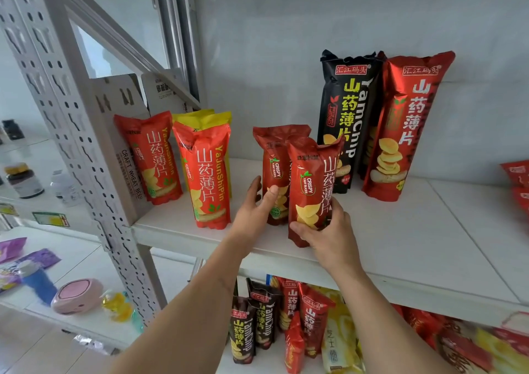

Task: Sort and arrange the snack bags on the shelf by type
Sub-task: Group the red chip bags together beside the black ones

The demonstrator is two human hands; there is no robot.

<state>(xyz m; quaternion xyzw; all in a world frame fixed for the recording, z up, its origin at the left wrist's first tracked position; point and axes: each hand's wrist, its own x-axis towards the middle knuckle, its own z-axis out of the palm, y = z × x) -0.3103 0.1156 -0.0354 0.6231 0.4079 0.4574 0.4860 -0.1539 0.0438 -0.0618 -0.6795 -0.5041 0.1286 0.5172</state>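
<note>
On a smooth white shelf [400, 230] against a pale wall, the left hand [254, 204] and right hand [326, 230] each grip an upright glossy dark-red snack bag [312, 179], mid-shelf, near edge.

a pink rounded case [77, 295] sits on a low white surface at left, beside a blue-bodied bottle [38, 283] and purple packets [43, 257]; dark jars [24, 180] stand farther back.
</note>
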